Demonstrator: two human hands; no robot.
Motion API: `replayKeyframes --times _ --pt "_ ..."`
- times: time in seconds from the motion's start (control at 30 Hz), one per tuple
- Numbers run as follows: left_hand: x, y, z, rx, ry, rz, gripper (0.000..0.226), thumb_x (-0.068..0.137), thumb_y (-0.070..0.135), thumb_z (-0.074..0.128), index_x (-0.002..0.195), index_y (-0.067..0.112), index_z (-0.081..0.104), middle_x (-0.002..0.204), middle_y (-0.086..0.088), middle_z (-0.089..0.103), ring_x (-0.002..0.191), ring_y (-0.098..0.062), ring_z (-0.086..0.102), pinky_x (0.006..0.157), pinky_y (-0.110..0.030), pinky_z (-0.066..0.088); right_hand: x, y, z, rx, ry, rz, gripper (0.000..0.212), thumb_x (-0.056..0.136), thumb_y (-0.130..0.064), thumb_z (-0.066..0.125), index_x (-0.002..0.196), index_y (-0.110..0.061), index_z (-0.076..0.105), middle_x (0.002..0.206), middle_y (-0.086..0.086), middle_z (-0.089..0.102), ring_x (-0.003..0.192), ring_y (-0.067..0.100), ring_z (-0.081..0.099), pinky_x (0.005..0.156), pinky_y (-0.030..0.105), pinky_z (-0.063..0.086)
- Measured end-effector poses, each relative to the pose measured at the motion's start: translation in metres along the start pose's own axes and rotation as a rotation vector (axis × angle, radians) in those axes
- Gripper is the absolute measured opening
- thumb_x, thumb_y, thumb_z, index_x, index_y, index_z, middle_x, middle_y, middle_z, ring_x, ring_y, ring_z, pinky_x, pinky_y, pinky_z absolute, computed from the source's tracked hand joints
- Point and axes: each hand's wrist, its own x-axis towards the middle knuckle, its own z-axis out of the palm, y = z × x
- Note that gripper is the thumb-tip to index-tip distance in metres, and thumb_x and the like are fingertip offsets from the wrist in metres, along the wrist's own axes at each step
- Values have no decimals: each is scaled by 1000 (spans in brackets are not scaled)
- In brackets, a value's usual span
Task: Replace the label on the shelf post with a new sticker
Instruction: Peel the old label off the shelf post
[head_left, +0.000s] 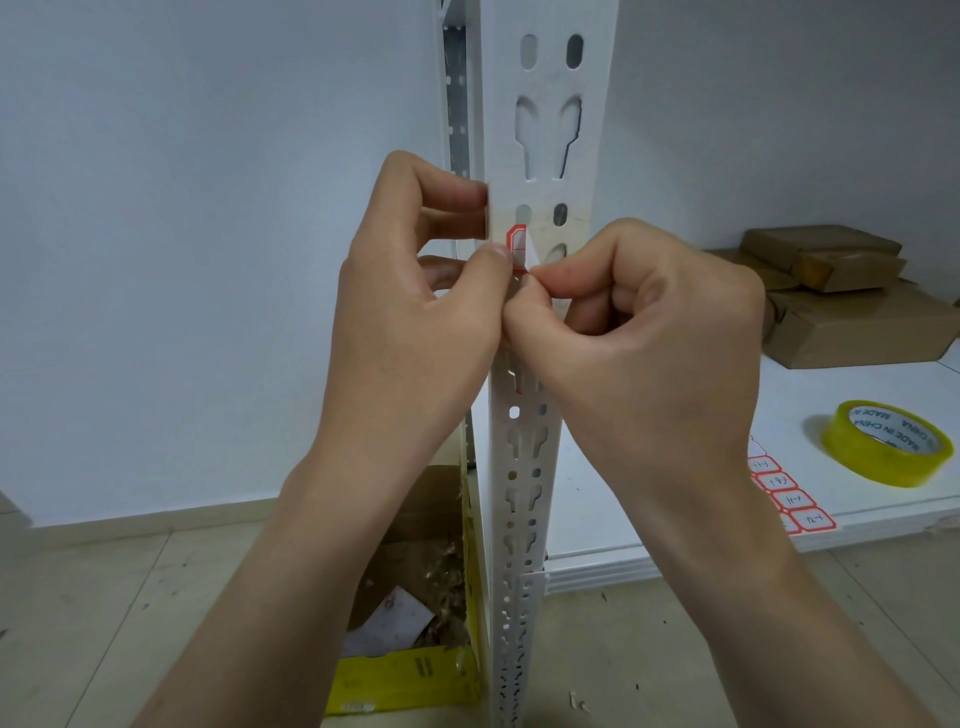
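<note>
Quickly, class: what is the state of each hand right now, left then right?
Left hand: closed, fingers curled round the shelf post, thumb on the red-edged sticker.
Right hand: closed, pinching the sticker's lower end.

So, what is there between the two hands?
In the head view, the post with a red-edged sticker: the left hand grips the post, thumb at the sticker; the right hand pinches the sticker's lower end.

Two hands, left hand (410, 312) and right hand (660, 338), one post (545, 192) and one sticker (516, 244) at centre. At 3 o'clock: at least three brown boxes (852, 332), one tape roll (878, 462); one sticker sheet (795, 500) at 4, one yellow box (405, 675) at 6.
</note>
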Motion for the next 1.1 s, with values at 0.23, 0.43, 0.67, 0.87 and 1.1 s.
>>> replayKeyframes --times 0.23,0.43,0.67,0.87,1.1 --pt "0 0 0 -10 -1 -2 17 94 9 66 101 18 54 105 6 72 100 -8 72 77 -24 60 0 1 0 -1 -8 -10 15 80 -14 74 67 -13 67 47 -1 54 44 17 50 53 28 47" --pt "1 0 -1 -26 -3 -6 16 94 7 66 100 16 55 103 4 72 99 -7 72 76 -23 59 0 0 -1 -2 -16 -26 17 80 -12 75 66 -12 66 46 -1 54 43 17 50 53 29 46" --pt "1 1 -1 -38 -5 -3 17 92 4 64 99 16 54 104 5 72 99 -7 72 74 -20 57 1 1 -1 9 -23 -57 17 79 -10 75 65 -11 65 46 -2 51 49 21 50 52 23 45" --pt "1 1 -1 -50 -12 -7 18 92 2 62 99 16 54 104 5 72 97 -5 72 71 -17 55 0 2 -2 11 -40 -59 17 79 -11 75 65 -10 65 46 -2 52 47 21 51 52 25 45" --pt "0 0 -3 -57 -35 -16 16 94 1 61 103 13 55 108 1 72 87 -1 73 68 -19 58 -1 0 -1 27 -40 -93 19 80 -9 75 66 -13 64 47 -5 49 51 20 51 53 13 41"
